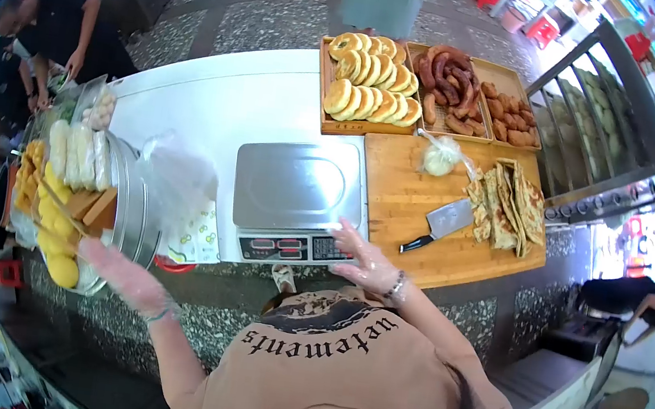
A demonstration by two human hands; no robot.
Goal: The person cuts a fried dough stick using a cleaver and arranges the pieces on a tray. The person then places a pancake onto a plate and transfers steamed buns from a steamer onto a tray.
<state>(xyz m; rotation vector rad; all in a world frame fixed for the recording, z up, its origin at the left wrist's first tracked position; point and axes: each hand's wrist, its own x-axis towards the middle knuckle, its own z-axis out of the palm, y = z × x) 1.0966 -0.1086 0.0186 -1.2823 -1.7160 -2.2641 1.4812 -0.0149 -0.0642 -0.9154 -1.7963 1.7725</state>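
My left hand, in a clear plastic glove, is closed around the near ends of a pair of wooden chopsticks. They reach over yellow buns in a round metal steamer. Brown blocks of cake and wrapped white rolls share the steamer. My right hand, also gloved, has its fingers spread beside the keypad of a digital scale; whether it touches the keys I cannot tell. The scale's steel plate carries nothing.
Clear plastic bags lie left of the scale. On the wooden board are a cleaver, folded flatbreads and a bagged white bun. Behind stand trays of round flatbreads, sausages and fried pieces. People stand around.
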